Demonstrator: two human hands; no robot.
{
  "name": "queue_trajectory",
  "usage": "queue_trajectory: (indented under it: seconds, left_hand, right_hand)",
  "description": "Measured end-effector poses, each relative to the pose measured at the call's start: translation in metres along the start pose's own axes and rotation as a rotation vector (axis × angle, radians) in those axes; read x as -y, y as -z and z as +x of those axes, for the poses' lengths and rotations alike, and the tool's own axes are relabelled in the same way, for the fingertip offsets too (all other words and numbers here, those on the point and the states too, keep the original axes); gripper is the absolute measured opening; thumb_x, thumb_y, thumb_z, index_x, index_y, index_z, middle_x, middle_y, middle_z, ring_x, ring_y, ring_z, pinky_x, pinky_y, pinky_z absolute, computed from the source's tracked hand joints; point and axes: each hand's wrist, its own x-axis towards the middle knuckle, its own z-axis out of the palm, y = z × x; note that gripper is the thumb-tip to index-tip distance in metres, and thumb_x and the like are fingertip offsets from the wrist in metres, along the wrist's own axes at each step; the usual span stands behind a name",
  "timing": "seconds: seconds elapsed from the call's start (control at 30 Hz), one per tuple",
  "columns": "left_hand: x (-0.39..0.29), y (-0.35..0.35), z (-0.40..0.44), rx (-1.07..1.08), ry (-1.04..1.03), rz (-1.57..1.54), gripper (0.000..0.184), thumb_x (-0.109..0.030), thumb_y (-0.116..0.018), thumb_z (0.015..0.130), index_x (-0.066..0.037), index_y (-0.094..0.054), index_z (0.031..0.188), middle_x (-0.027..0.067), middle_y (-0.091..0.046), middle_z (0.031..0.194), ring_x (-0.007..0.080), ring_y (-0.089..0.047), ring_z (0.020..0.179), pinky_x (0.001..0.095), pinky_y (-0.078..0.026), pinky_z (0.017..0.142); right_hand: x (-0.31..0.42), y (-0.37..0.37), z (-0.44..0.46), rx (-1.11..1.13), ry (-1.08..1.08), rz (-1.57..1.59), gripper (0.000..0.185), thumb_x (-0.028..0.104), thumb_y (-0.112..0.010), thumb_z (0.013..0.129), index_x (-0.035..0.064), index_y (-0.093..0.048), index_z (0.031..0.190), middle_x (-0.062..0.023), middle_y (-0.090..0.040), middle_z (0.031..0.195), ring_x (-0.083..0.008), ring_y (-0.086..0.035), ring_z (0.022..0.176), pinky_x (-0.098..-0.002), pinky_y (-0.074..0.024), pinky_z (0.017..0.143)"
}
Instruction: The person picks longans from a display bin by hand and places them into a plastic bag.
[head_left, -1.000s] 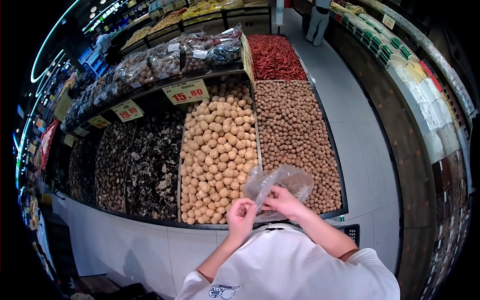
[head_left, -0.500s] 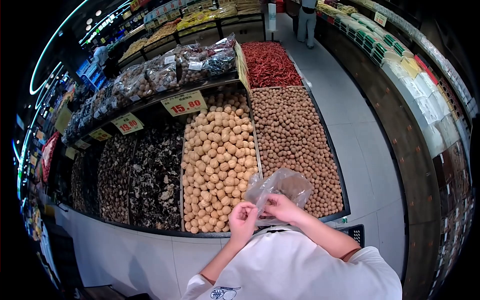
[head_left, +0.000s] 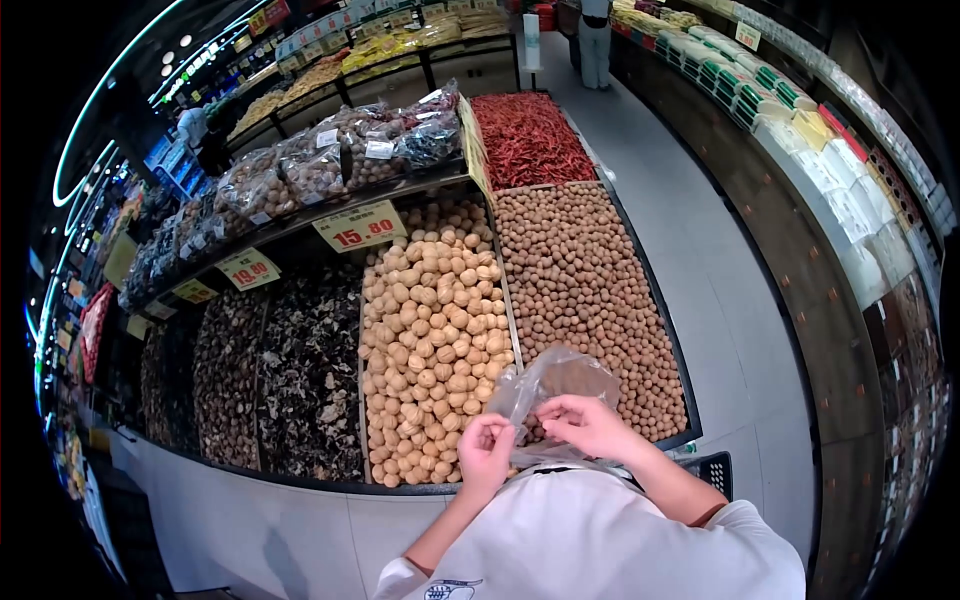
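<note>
A dark rim (head_left: pixel 690 415) borders the bins at lower centre, its corner turning up the right side; beyond it the grey aisle (head_left: pixel 700 260) runs open toward the top of the frame. A black basket (head_left: pixel 714 474) sits just outside the corner, near the right forearm. Between rim and white shirt (head_left: pixel 600 545) the gap is tight, while open floor stretches across the lower left.

Both forearms angle up from the bottom of the frame, elbows bent, hands close together near lower centre. The left hand (head_left: pixel 485 450) pinches the edge of a clear bag (head_left: pixel 575 378), thumb against forefinger. The right hand (head_left: pixel 585 422), back upward, reaches in from the right, its fingertips narrowed on the plastic.

The bag hangs over the near end of the walnuts (head_left: pixel 430 345) and brown nuts (head_left: pixel 575 285), in front of the shirt. Its bulging part points to the upper right, the long axis slanting up from the left fingertips; which end is the mouth cannot be told.
</note>
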Motion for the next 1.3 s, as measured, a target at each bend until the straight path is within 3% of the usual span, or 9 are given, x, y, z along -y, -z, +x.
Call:
queue_trajectory:
  seconds: [0.2,0.3,0.37,0.4,0.5,0.73,0.9,1.0,1.3]
  left_hand:
    - [0.006,0.004,-0.002,-0.030,0.013,0.036,0.012,0.004,-0.064,0.094,-0.003,-0.058,0.103,-0.0058,-0.054,0.079,0.0002,-0.048,0.068,0.0161,-0.038,0.061]
    - [0.006,0.004,-0.001,-0.035,0.026,0.043,0.013,0.004,-0.064,0.094,-0.003,-0.058,0.103,-0.0056,-0.053,0.078,0.0001,-0.048,0.068,0.0157,-0.038,0.060]
    - [0.004,0.003,0.000,-0.034,0.029,0.041,0.013,0.004,-0.064,0.094,-0.003,-0.058,0.103,-0.0055,-0.053,0.078,0.0000,-0.048,0.068,0.0154,-0.037,0.060]
    - [0.003,0.003,0.001,-0.025,0.029,0.034,0.013,0.005,-0.063,0.094,-0.003,-0.058,0.103,-0.0054,-0.053,0.078,0.0000,-0.048,0.067,0.0154,-0.037,0.059]
    - [0.004,0.003,0.002,-0.013,0.031,0.015,0.012,0.005,-0.063,0.094,-0.002,-0.059,0.103,-0.0057,-0.052,0.078,0.0002,-0.047,0.068,0.0157,-0.037,0.059]
    - [0.002,0.006,0.006,-0.048,0.056,0.029,0.012,0.006,-0.063,0.094,-0.001,-0.060,0.104,-0.0060,-0.051,0.078,0.0006,-0.047,0.068,0.0160,-0.038,0.061]
    - [0.007,0.007,0.007,-0.057,0.044,0.020,0.013,0.006,-0.063,0.094,-0.002,-0.060,0.103,-0.0058,-0.051,0.078,0.0005,-0.047,0.068,0.0162,-0.038,0.061]
    - [0.010,0.008,0.008,-0.066,0.030,0.017,0.013,0.007,-0.063,0.094,-0.002,-0.060,0.103,-0.0057,-0.051,0.078,0.0004,-0.047,0.068,0.0163,-0.038,0.061]
    - [0.012,0.007,0.008,-0.076,0.025,0.028,0.014,0.007,-0.063,0.094,-0.002,-0.060,0.104,-0.0058,-0.051,0.078,0.0006,-0.046,0.069,0.0163,-0.038,0.062]
  right_hand:
    - [0.041,0.048,-0.001,-0.401,0.276,0.142,0.011,0.010,-0.065,0.098,0.0008,-0.065,0.104,0.0002,-0.065,0.081,-0.0071,-0.060,0.067,-0.0219,-0.0512,0.063]
    - [0.045,0.083,0.029,-0.546,0.274,0.095,0.015,0.011,-0.066,0.097,0.0009,-0.064,0.108,0.0000,-0.064,0.083,-0.0067,-0.060,0.070,-0.0219,-0.0515,0.065]
    - [0.031,0.110,0.057,-0.674,0.286,-0.357,0.032,0.018,-0.071,0.094,0.0011,-0.060,0.119,-0.0079,-0.067,0.099,-0.0132,-0.065,0.082,-0.0279,-0.0549,0.074]
    - [0.027,0.118,0.069,-0.674,0.287,-0.357,0.032,0.018,-0.071,0.094,0.0011,-0.060,0.119,-0.0079,-0.067,0.099,-0.0132,-0.065,0.082,-0.0279,-0.0549,0.074]
    - [0.011,0.149,0.109,-0.662,0.133,-0.801,0.066,0.035,-0.074,0.089,0.0027,-0.047,0.139,-0.0223,-0.053,0.136,-0.0353,-0.062,0.117,-0.0421,-0.0524,0.096]
    - [0.018,0.150,0.184,-0.574,-0.165,-1.167,0.081,0.045,-0.076,0.086,0.0047,-0.039,0.145,-0.0247,-0.046,0.140,-0.0376,-0.060,0.120,-0.0444,-0.0552,0.095]
    - [0.008,0.150,0.216,-0.605,-0.122,-1.310,0.096,0.059,-0.079,0.077,0.0069,-0.037,0.146,-0.0205,-0.047,0.135,-0.0341,-0.064,0.112,-0.0412,-0.0586,0.087]
    - [-0.002,0.145,0.227,-0.602,-0.141,-1.316,0.095,0.060,-0.078,0.077,0.0068,-0.036,0.145,-0.0198,-0.046,0.134,-0.0330,-0.065,0.111,-0.0397,-0.0595,0.084]
    - [-0.040,0.146,0.236,-0.641,0.053,-1.252,0.059,0.034,-0.073,0.087,0.0045,-0.043,0.128,-0.0207,-0.049,0.119,-0.0356,-0.066,0.097,-0.0426,-0.0585,0.078]
